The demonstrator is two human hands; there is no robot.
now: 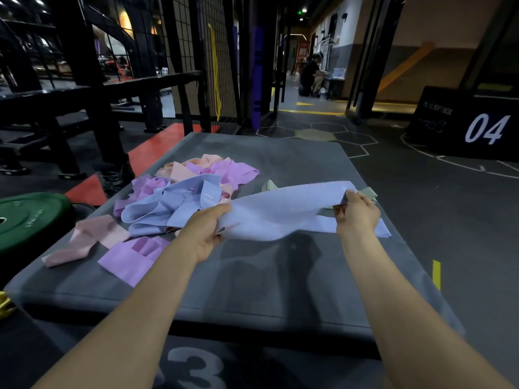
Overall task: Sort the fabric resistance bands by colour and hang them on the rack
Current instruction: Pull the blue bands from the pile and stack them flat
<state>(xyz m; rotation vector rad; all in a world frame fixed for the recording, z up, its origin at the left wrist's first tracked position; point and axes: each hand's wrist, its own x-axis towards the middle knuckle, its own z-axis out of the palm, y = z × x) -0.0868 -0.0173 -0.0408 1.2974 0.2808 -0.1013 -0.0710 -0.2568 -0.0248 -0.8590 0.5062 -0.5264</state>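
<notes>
Blue band (283, 213) spans the middle of the frame, stretched between both hands above the grey pad (252, 279). Left hand (206, 234) grasps its near-left end, fingers curled round the cloth. Right hand (355, 213) pinches the far-right end, thumb on top. Long axis runs left to right, rising slightly toward the right.

Heap of bands (179, 192) lies left of centre, just beyond the left hand: blue, lilac, peach mixed. A pink band (84, 240) and a lilac band (132, 255) lie apart at lower left. A pale green band (368, 193) sits behind the right hand.

Judgement: I read this as sorting in progress, nothing hung yet. I cannot pick out the rack for certain; the dark frame (92, 88) at upper left is a candidate, nearer the left hand.
</notes>
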